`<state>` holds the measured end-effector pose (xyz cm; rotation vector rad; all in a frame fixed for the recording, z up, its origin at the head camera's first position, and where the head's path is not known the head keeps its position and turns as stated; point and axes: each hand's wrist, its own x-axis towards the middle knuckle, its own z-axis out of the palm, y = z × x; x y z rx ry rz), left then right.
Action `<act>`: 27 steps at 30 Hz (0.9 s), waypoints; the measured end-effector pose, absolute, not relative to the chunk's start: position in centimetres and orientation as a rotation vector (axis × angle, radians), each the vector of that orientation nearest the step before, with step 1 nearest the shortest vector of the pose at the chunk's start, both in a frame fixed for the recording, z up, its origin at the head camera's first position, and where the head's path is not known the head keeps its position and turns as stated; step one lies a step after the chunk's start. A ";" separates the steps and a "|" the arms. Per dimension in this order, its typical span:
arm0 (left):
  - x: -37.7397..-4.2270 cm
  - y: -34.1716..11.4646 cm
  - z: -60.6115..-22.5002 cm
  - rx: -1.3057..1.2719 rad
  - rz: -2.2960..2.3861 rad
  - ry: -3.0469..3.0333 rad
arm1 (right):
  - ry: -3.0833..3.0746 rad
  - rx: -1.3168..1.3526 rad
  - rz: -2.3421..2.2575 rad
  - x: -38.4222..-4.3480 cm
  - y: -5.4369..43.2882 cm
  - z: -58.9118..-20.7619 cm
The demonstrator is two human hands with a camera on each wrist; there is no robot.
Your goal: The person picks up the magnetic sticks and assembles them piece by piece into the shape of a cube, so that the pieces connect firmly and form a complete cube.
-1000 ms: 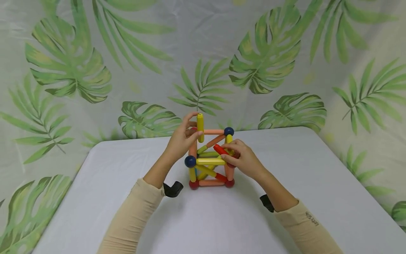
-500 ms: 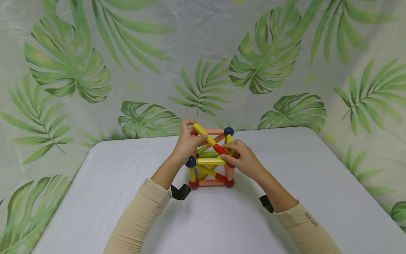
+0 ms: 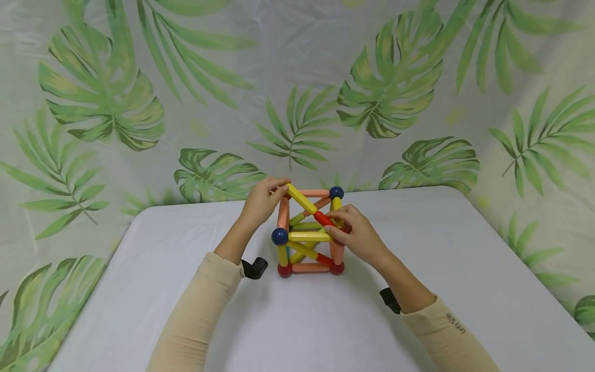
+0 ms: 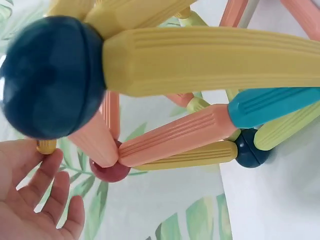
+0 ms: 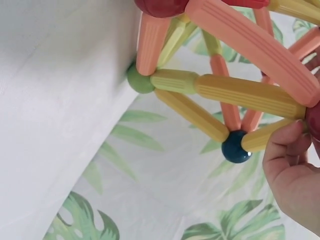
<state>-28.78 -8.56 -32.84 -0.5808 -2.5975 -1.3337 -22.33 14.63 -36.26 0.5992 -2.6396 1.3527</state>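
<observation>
A cube-like frame of magnetic rods and balls stands on the table, with a yellow rod (image 3: pixel 307 236) along its upper front edge. Slanting over its top is another yellow rod (image 3: pixel 301 197), whose lower end meets a short red rod (image 3: pixel 323 217). My left hand (image 3: pixel 261 199) pinches the yellow rod's upper far end between thumb and forefinger; the other fingers spread loosely in the left wrist view. At the near right corner my right hand (image 3: pixel 357 232) pinches the red rod. The red ball (image 5: pixel 314 121) there is partly covered by that hand.
A white cloth (image 3: pixel 307 320) covers the table, and a leaf-patterned curtain (image 3: pixel 297 77) hangs behind it. Blue balls mark the front left (image 3: pixel 280 236) and back right top corners. Black wrist mounts (image 3: pixel 254 268) sit under both forearms.
The yellow rod has tipped from upright to slanting and its lower end now meets the red rod. My left hand has slid to its far end. The right hand has stayed put.
</observation>
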 end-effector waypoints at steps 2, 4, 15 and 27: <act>-29.1 -8.4 -33.0 -0.559 -1.311 -2.609 | -2.642 0.593 1.320 -22.2 14.5 -36.2; -29.3 -8.3 -33.3 -0.549 -1.306 -2.615 | -2.645 0.584 1.289 -22.0 14.4 -36.2; -29.6 -8.5 -34.6 -0.534 -1.322 -2.630 | -2.673 0.474 1.233 -21.3 13.4 -36.0; -30.1 -8.6 -35.2 -0.440 -1.747 -2.584 | -2.664 0.424 1.290 -21.3 13.3 -36.0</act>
